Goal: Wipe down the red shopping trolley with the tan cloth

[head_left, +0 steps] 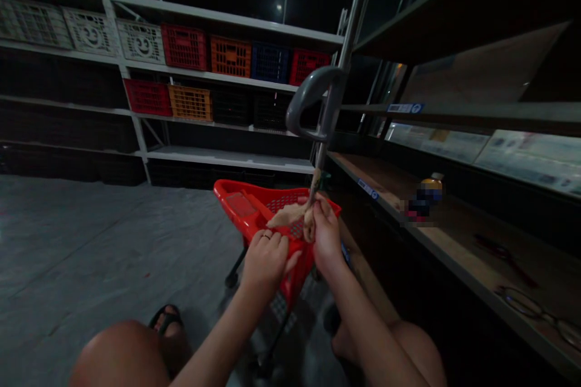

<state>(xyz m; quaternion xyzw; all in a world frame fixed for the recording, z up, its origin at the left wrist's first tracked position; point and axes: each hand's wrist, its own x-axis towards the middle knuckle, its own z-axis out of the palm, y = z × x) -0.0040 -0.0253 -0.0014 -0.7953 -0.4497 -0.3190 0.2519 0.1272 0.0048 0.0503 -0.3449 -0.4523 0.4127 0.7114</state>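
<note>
my hands at work above a red cart, seen from my own head. my right hand point(325, 233) is curled around the lower end of a metal pole point(356, 6), its fingers closed on a tan cloth point(288, 214) gathered there; the low grip probably keeps the pole steady and the loose folds together. my left hand point(267, 257) has its fingers bent and its thumb reaching toward the right hand; whether it pinches the tip of the cloth or only rests on the near edge of the red cart point(227, 199), i cannot tell. the cloth lies between and just beyond my hands, touching the right one, its free end pointing back toward the left knuckles. it appears against the opening of the cart; contact with the rim is unclear. the pole leans up and to the right, with a grey handle point(297, 106) above my hands, clear of both. my knees point(118, 347) are bent to either side, likely to bring me low and close. at right, a wooden shelf point(440, 242) carries glasses point(529, 303), well apart from my grip.
</note>
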